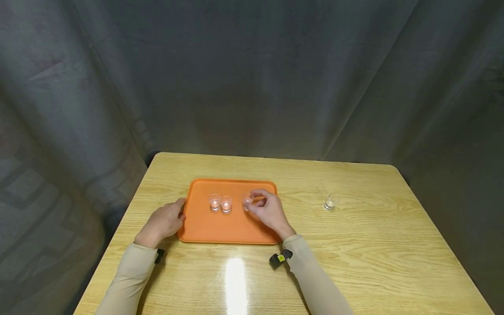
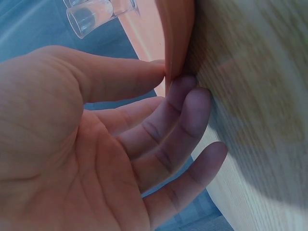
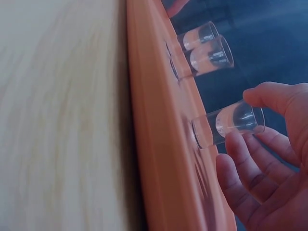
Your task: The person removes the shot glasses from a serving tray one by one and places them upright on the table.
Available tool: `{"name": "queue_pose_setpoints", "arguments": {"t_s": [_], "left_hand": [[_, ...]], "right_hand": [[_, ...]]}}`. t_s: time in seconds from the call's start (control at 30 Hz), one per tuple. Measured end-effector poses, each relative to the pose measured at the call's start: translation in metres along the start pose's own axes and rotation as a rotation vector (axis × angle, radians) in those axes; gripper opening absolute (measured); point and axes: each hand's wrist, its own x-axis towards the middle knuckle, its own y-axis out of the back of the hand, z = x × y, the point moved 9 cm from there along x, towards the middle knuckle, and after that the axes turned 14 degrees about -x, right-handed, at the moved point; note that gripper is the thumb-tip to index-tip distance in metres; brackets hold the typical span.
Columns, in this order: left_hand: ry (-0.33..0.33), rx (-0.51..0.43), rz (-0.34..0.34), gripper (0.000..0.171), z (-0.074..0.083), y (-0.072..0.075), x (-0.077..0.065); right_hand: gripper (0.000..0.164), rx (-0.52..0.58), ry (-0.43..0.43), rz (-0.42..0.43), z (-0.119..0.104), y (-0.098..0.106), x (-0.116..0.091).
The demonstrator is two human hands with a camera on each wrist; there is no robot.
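An orange tray [image 1: 228, 232] lies on the wooden table. At its left edge my left hand [image 1: 163, 222] pinches the rim, thumb over the top and fingertips at the outer side, as the left wrist view shows. My right hand [image 1: 271, 212] holds a small clear shot glass [image 3: 206, 129] near its top, between thumb and fingers. This glass is upright, its base right at the tray's surface, right of the tray's middle. Two more shot glasses, one [image 1: 214, 202] and another [image 1: 226, 204], stand upright side by side on the tray, left of the held one.
A fourth small glass [image 1: 331, 201] stands on the table [image 1: 378, 245], well to the right of the tray. Dark grey curtains [image 1: 252, 78] hang behind the table and at both sides. Light reflects brightly off the tabletop near the front.
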Motion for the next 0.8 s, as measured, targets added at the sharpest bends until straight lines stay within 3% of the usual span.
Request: {"name": "queue_pose_setpoints", "arguments": {"t_s": [0.8], "left_hand": [[-0.012, -0.002, 0.004, 0.052, 0.0, -0.001, -0.001]], "right_hand": [[0.038, 0.047, -0.067, 0.065, 0.031, 0.037, -0.002]]}}
